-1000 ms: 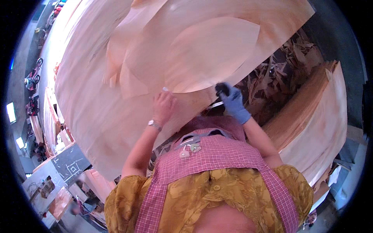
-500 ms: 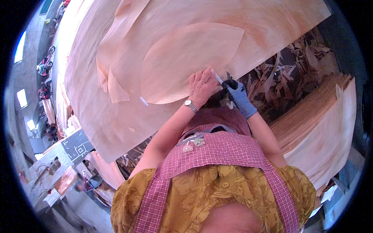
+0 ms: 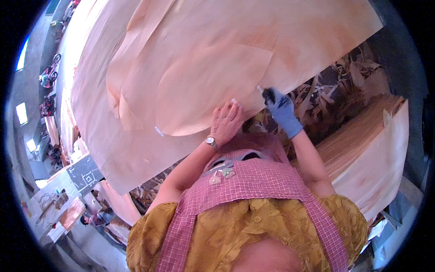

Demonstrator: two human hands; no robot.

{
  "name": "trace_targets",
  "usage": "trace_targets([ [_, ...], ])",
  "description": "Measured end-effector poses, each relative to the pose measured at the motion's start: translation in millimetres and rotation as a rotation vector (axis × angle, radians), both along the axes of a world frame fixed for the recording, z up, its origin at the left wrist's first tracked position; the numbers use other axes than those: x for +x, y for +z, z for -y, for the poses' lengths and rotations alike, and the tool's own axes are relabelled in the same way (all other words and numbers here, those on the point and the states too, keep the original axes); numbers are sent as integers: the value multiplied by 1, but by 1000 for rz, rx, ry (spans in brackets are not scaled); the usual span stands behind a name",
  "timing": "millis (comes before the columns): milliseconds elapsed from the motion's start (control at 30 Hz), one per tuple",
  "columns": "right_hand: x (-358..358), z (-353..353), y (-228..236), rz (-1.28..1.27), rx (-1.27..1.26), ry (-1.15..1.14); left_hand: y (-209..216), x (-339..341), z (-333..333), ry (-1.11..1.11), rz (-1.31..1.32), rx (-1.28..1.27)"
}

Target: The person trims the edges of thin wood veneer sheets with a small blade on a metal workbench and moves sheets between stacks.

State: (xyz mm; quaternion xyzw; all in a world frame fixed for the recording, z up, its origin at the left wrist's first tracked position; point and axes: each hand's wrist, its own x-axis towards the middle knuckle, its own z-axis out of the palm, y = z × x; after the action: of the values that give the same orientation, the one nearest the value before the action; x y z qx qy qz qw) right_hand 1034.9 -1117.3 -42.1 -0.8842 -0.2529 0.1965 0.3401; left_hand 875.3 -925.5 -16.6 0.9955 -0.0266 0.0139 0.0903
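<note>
A large sheet of thin wood veneer (image 3: 317,41) lies in front of me, with a smaller leaf-shaped veneer piece (image 3: 204,86) on top. My left hand (image 3: 225,121), bare with a wristwatch (image 3: 210,141), rests flat near the piece's lower edge, fingers stretched out. A bit of white tape (image 3: 234,100) shows at its fingertips. Apart from it, to the right, my right hand (image 3: 281,111) wears a blue glove with black fingers. It is closed on a small white strip (image 3: 259,89), over the veneer's near edge. Another white tape piece (image 3: 158,131) crosses the leaf-shaped piece's left rim.
Folded veneer (image 3: 131,68) lies across the sheet's left part. Veneer scraps (image 3: 317,97) fill the gap at right, beside a stack of veneer sheets (image 3: 367,149). Far left are a motorbike (image 3: 49,75), a cluttered bench (image 3: 56,199) and another person (image 3: 97,218).
My right hand has moved away from my left along the veneer, carrying a white strip. A white bit remains by my left fingertips. The view has shifted, and a person shows at lower left.
</note>
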Motion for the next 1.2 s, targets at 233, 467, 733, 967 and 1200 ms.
trace_targets([
  [233,160,-29,-40,-99,171,-355,32,170,4,-38,158,-293],
  [467,127,-6,7,-346,74,-373,-8,205,14,-71,-9,107],
  [733,61,-2,57,-639,316,-585,4,201,5,-32,-75,-223],
  [967,59,-176,97,-718,337,-60,-23,74,-133,537,282,-281],
  [1200,45,-311,14,-717,341,-19,-17,51,-188,631,299,-245],
])
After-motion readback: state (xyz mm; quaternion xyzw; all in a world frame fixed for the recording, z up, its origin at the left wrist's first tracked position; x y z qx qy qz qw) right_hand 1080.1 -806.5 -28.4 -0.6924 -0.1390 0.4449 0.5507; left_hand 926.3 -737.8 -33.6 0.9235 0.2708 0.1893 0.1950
